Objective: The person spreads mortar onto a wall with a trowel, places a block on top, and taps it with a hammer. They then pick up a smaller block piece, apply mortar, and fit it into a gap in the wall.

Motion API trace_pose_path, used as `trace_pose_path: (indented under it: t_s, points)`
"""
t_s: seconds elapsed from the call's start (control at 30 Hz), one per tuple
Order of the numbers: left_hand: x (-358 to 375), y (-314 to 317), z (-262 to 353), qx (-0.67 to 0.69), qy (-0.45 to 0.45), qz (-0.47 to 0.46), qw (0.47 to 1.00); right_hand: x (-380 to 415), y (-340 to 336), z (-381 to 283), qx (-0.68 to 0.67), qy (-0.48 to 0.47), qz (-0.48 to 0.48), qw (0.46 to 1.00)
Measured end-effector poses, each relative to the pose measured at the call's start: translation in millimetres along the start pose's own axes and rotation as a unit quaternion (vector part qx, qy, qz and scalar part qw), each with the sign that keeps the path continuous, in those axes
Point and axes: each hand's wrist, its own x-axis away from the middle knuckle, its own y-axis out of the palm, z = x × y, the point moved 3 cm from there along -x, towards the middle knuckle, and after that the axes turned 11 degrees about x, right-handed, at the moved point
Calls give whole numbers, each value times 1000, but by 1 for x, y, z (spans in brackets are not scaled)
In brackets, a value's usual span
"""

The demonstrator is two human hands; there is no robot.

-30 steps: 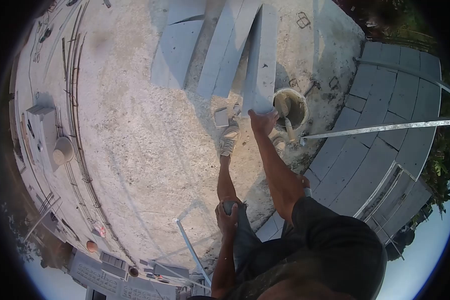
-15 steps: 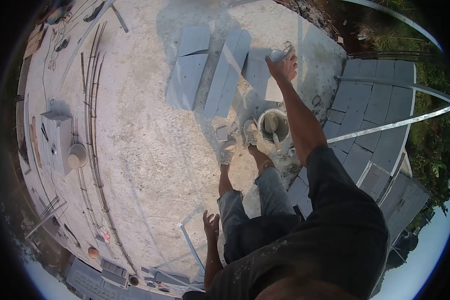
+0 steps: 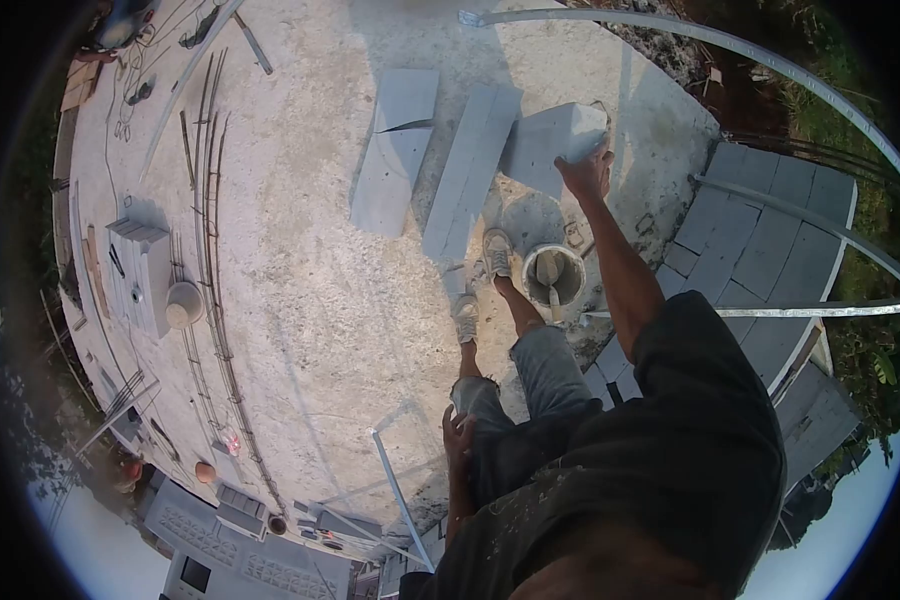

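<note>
My right hand (image 3: 587, 174) reaches forward to the near right edge of a grey building block (image 3: 542, 150). The thumb lies along the block's near side, and the fingers curl at its right end, partly hidden. My left hand (image 3: 458, 436) hangs beside my left thigh, fingers loosely bent and apart, with nothing in it. Close to my feet stands a bucket (image 3: 554, 276) with a trowel (image 3: 552, 280) resting inside. Left of the held block lie more grey blocks (image 3: 470, 175) and a further row of them (image 3: 395, 170), one with a dark gap across it.
Stacked grey blocks (image 3: 745, 230) form a surface on the right, crossed by metal bars (image 3: 810, 311). Long rebar (image 3: 213, 230) runs along the left. Beyond it are a white block stack (image 3: 140, 275) and a round bucket (image 3: 184, 305). A metal bar (image 3: 395, 490) slants near my left arm.
My right hand has come down from above the block to its near right edge, and the block's outline has turned. My left hand is closer to my thigh. The view has shifted.
</note>
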Motion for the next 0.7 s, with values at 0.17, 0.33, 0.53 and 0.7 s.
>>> trace_pose_path:
  t_s: [0.17,0.33,0.53,0.7]
  points:
    - [-1,-13,31,-23,-38,65,997,67,30,34,-31,49,26,998]
    - [7,-40,53,-15,-72,142,987,29,17,0,-46,31,38,998]
    - [-3,-35,69,11,-78,121,990,-132,-29,-83,29,7,32,999]
    - [-12,-21,58,8,-89,101,991,-123,-31,-65,35,-1,5,999]
